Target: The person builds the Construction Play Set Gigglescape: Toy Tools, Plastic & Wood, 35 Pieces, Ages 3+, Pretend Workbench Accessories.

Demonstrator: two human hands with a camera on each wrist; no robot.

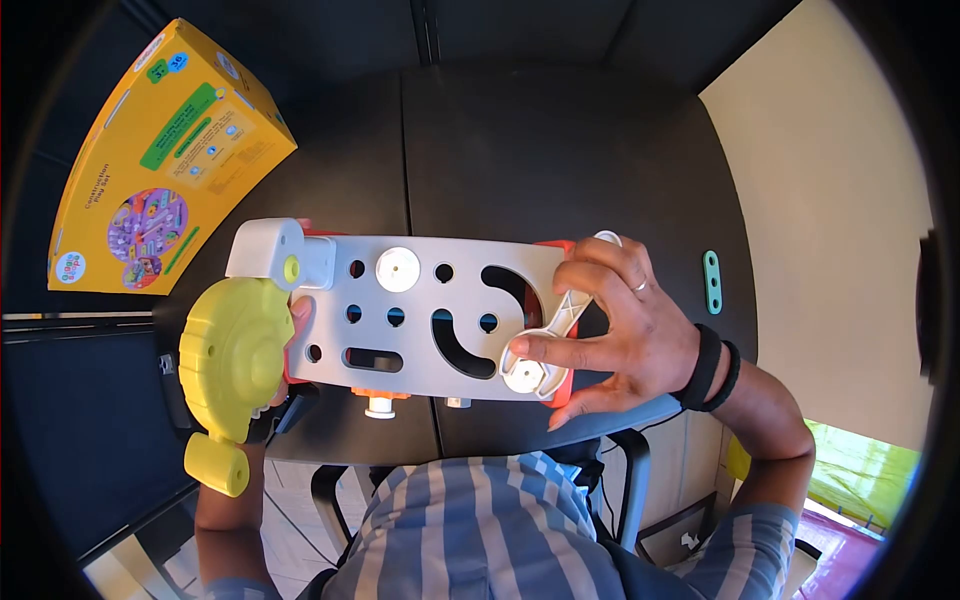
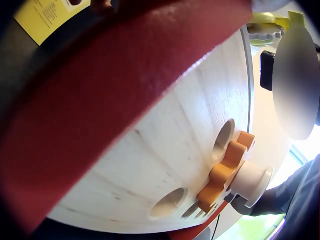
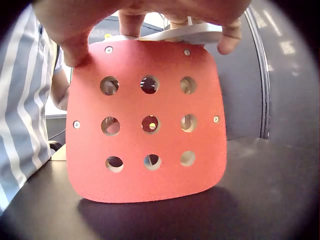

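A bright yellow cardboard box printed "Construction Play Set" sat at the left of the black, seamed tabletop. Over by the right edge I saw a flat teal strip with round holes lying alone, and beyond that edge a plain beige surface.

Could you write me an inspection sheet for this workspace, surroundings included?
Surface: black table, seam across it.
Job's things: grey perforated panel with red ends; white wrench around a white bolt; yellow-green piece at the left end; orange gear on the near side.
Clutter: yellow play-set box, teal strip.
Hands: left hand grips the panel's end, mostly hidden; right hand holds the wrench.
Cables: thin dark one near the chair.
Surroundings: chair, dark partition.
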